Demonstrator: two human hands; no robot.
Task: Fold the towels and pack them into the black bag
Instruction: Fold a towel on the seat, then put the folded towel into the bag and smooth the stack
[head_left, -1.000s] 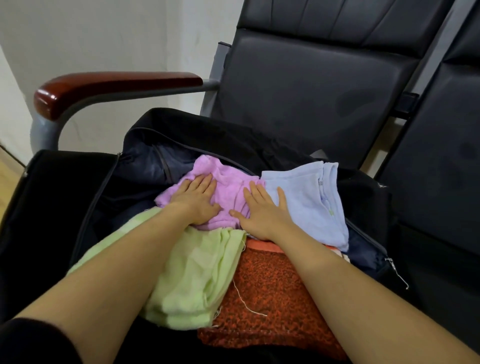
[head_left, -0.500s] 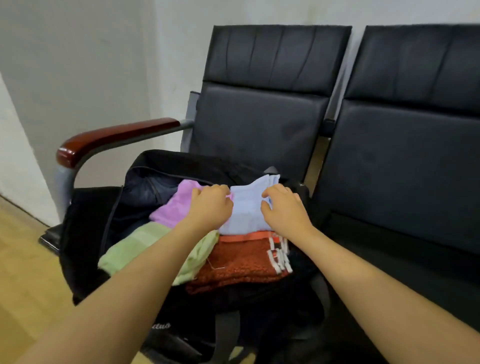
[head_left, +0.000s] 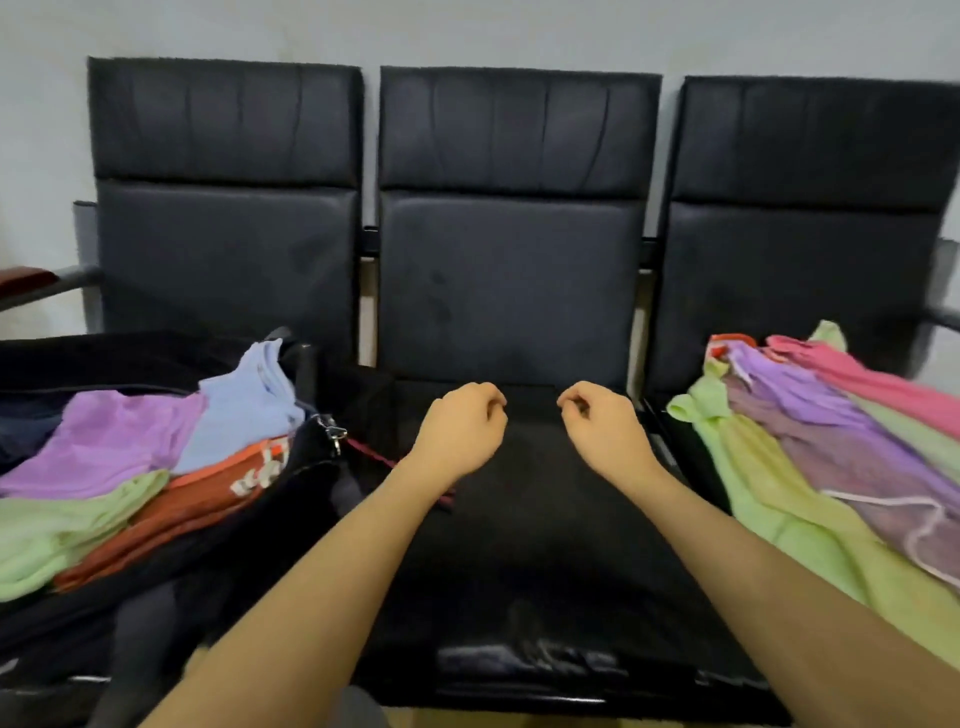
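Observation:
The black bag (head_left: 306, 483) lies open on the left seat. Inside it are folded towels: purple (head_left: 104, 441), light blue (head_left: 244, 410), pale green (head_left: 62, 525) and rust orange (head_left: 171, 514). On the right seat lies a loose pile of unfolded towels, with a green one (head_left: 779, 499) in front, a purple one (head_left: 831, 431) over it and a pink one (head_left: 872, 379) behind. My left hand (head_left: 462, 426) and my right hand (head_left: 602, 426) hover side by side over the middle seat, fingers loosely curled, holding nothing.
Three black padded chairs stand in a row against a pale wall. The middle seat (head_left: 519, 561) is bare under my arms. A red-brown armrest (head_left: 26, 278) juts out at the far left, and a metal zip pull (head_left: 332, 431) hangs at the bag's rim.
My hands have let go of the light blue towel in the bag and moved right, over the middle seat. The view has swung right, and the pile of unfolded towels has come into sight.

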